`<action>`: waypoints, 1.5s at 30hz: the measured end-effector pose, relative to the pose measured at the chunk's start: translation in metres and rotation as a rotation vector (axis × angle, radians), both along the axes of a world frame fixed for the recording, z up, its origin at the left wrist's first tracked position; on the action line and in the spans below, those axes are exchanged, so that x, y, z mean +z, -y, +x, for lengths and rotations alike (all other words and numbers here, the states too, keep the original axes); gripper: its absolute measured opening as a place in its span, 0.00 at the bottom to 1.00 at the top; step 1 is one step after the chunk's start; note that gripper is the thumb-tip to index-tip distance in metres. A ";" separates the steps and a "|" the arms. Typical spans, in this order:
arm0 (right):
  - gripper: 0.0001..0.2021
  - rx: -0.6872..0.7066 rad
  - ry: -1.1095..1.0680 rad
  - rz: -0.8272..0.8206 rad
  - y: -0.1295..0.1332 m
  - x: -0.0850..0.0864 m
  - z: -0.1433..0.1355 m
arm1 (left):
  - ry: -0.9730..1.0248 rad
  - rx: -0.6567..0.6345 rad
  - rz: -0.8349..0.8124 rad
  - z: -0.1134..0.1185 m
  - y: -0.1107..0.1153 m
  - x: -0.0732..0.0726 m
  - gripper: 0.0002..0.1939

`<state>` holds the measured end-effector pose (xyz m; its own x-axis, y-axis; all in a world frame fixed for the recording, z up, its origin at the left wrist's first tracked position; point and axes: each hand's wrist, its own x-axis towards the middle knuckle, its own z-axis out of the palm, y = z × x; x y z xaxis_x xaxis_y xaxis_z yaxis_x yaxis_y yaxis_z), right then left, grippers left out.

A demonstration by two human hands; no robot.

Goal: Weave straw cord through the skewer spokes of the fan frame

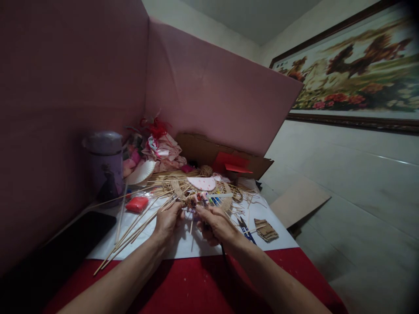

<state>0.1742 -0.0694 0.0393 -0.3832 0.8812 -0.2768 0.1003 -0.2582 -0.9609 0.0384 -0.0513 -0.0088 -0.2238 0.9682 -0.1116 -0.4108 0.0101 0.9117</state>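
Note:
My left hand (167,221) is closed, its thumb and fingers pinching a small multicoloured craft piece (193,200) above the white sheet. My right hand (212,223) is wrapped around what looks like a hot glue gun, mostly hidden by the fingers. A pale translucent glue stick (223,196) juts out behind it, and a black cord (224,253) hangs below. The two hands nearly meet at the craft piece. Just beyond them lies a round woven piece (225,201) of thin sticks and twine, beside a white patterned half-round pad (202,183).
Thin wooden sticks (131,231) lie left of my hands, near a red packet (136,204). Blue-handled scissors (246,230) and a cardboard scrap (266,230) are at right. A purple canister (105,168), black phone-like slab (88,235) and pink panels (209,78) border the table.

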 end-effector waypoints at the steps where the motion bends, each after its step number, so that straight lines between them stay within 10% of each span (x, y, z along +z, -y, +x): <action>1: 0.20 -0.005 0.005 0.002 0.000 0.000 0.000 | 0.000 0.000 -0.002 0.000 0.000 0.000 0.13; 45: 0.21 -0.012 0.081 0.002 0.002 0.003 0.000 | 0.002 -0.004 -0.007 0.001 0.004 0.005 0.12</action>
